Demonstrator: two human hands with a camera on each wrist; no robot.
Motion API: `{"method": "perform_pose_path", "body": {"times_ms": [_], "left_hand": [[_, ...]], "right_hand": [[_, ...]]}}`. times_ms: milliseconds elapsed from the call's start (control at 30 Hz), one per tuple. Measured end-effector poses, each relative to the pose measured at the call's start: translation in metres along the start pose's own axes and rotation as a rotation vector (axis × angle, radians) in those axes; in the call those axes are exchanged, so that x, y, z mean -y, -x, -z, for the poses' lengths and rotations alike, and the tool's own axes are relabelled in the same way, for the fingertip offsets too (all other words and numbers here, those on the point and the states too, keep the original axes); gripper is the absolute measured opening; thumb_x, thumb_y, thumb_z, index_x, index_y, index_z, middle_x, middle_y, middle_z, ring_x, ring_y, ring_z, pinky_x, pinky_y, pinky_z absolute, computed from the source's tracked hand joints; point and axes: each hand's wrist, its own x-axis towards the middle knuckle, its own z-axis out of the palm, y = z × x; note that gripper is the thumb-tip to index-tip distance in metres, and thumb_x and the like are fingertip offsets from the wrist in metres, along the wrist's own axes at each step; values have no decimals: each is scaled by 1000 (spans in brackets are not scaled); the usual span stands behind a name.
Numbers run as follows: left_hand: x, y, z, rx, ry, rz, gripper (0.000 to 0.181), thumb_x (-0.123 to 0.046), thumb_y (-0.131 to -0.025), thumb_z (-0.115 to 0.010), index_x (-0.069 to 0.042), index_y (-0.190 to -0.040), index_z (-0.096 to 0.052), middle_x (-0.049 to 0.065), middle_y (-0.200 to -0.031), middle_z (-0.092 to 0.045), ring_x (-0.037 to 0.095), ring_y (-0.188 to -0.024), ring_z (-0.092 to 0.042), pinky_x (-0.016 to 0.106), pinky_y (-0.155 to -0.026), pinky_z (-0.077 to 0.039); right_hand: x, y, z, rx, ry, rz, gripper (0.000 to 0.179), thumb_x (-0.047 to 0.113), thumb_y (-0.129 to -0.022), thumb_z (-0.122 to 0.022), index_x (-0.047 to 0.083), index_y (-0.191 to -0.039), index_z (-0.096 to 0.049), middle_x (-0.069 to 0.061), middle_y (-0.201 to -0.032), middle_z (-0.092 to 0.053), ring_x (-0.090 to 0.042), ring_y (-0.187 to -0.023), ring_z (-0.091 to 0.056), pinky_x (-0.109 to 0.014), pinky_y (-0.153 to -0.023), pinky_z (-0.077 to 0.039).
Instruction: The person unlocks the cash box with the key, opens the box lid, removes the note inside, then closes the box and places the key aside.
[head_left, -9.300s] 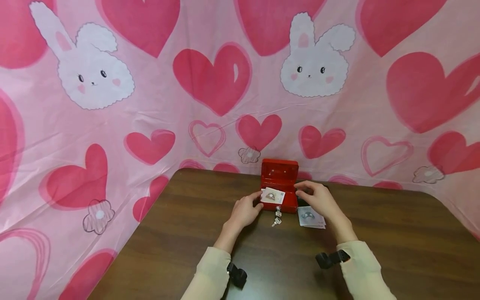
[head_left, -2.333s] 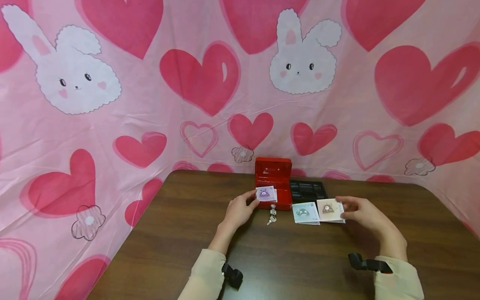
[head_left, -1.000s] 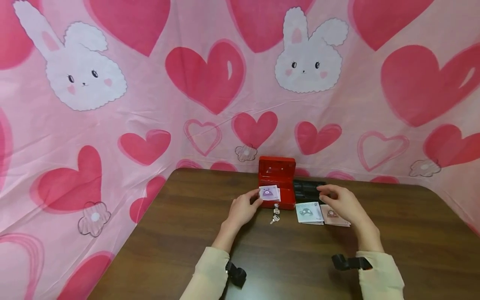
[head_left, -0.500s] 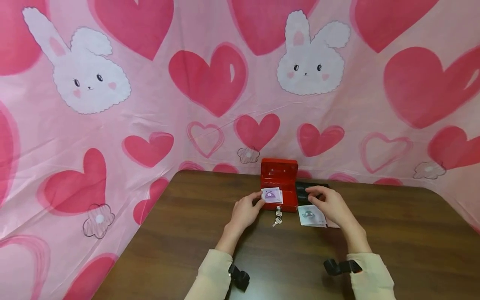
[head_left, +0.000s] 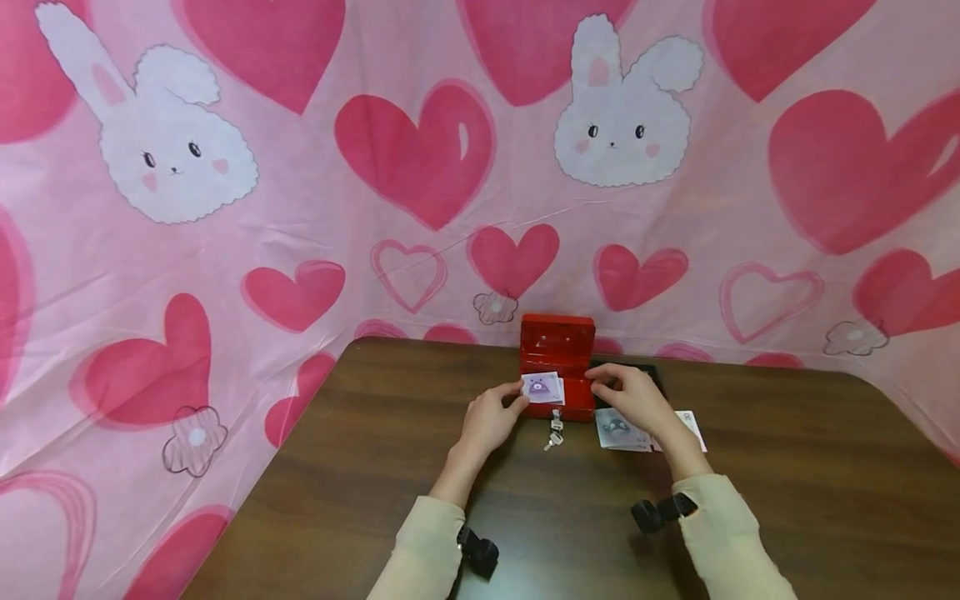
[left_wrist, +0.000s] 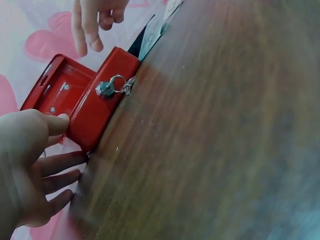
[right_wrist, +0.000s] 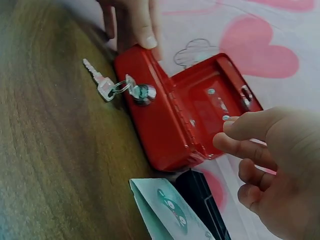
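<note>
A red cash box stands with its lid raised at the back of the table; keys hang from its front lock. My left hand holds the box's left end, its thumb on the upper edge and the other fingers along the side. Purple play banknotes lie over the left half of the box by those fingertips. My right hand hovers at the box's right side, fingers loosely bent, with nothing visible between them. Teal notes lie right of the box; another pile is partly hidden behind my right wrist.
A black compartment tray sits right of the box, mostly hidden by my right hand in the head view. Behind the wooden table hangs a pink cloth with hearts and rabbits.
A brown note lay on top in the box earlier; purple is on top now. Brown notes were set down on the right. My right hand came back left to the box; the left stayed.
</note>
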Motion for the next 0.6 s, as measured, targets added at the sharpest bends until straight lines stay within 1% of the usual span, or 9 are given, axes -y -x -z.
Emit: {"method": "perform_pose_path", "body": {"times_ms": [100, 233, 333, 500, 600], "left_hand": [[-3, 1, 1, -2, 12, -2, 39, -35, -96, -64, -21, -132, -66, 3, -131, -68, 29, -125, -61, 52, -106, -44], [-2, 2, 1, -2, 12, -8, 39, -34, -96, -64, -20, -132, -66, 3, -130, -68, 29, -124, -61, 52, -106, -44], [-2, 2, 1, 1, 17, -13, 39, -34, -96, -64, -20, -133, -65, 3, -130, -68, 29, -124, -61, 53, -106, -43], [-2, 1, 1, -2, 21, -15, 39, -33, -96, -64, -20, -133, -65, 3, -129, -69, 29, -124, -61, 54, -106, -42], [-3, 0, 0, -2, 22, -11, 40, -34, -96, -63, -20, -134, -65, 2, -130, -68, 29, -125, -61, 53, -106, -42]], "right_hand": [[1, -5, -2, 6, 12, 20, 28, 15, -96, -62, 5, -121, -69, -17, -117, -70, -23, -89, -61, -43, -84, -55], [2, -11, -10, 23, 18, 36, 28, 14, -94, -63, 3, -119, -69, -16, -109, -72, -24, -88, -63, -43, -81, -56], [4, -16, -14, 30, 19, 32, 29, 13, -93, -63, 2, -120, -68, -15, -104, -73, -25, -89, -64, -44, -82, -57], [9, -25, -19, 51, 32, 23, 30, 13, -93, -65, 2, -121, -67, -15, -104, -73, -25, -88, -64, -46, -85, -58], [10, -29, -21, 71, 43, 26, 31, 15, -93, -66, 4, -121, -67, -15, -107, -73, -27, -94, -65, -49, -89, -56]]}}
